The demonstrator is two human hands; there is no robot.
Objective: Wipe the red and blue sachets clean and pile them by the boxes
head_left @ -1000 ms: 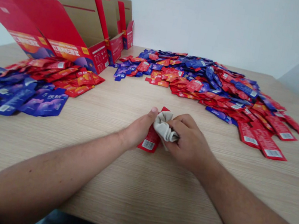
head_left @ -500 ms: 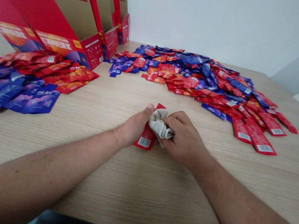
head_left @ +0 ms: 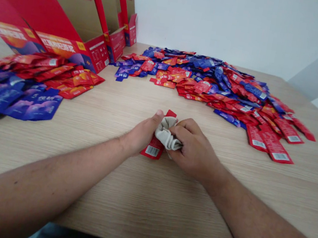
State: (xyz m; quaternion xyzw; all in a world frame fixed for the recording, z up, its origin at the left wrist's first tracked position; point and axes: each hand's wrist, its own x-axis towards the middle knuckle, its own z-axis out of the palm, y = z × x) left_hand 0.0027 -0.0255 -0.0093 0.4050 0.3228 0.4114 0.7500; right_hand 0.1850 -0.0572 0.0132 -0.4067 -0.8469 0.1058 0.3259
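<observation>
A red sachet (head_left: 152,150) with a white barcode label is held in my left hand (head_left: 144,132), thumb up along its left edge. My right hand (head_left: 192,146) grips a bunched pale grey cloth (head_left: 169,137) and presses it against the sachet's face. The cloth covers the sachet's middle; its red top end and barcode end show. My left fingers are hidden behind the sachet. Both hands are close together above the middle of the wooden table (head_left: 145,205).
A wide heap of red and blue sachets (head_left: 201,77) spreads across the back and right. At left lie a red sachet pile (head_left: 63,73) and a blue sachet pile (head_left: 28,102). Behind them stand open red cardboard boxes (head_left: 63,19), near a white wall (head_left: 237,23).
The cloth in my right hand has shifted slightly left over the sachet. My left hand keeps its hold, and the whole view has moved a touch.
</observation>
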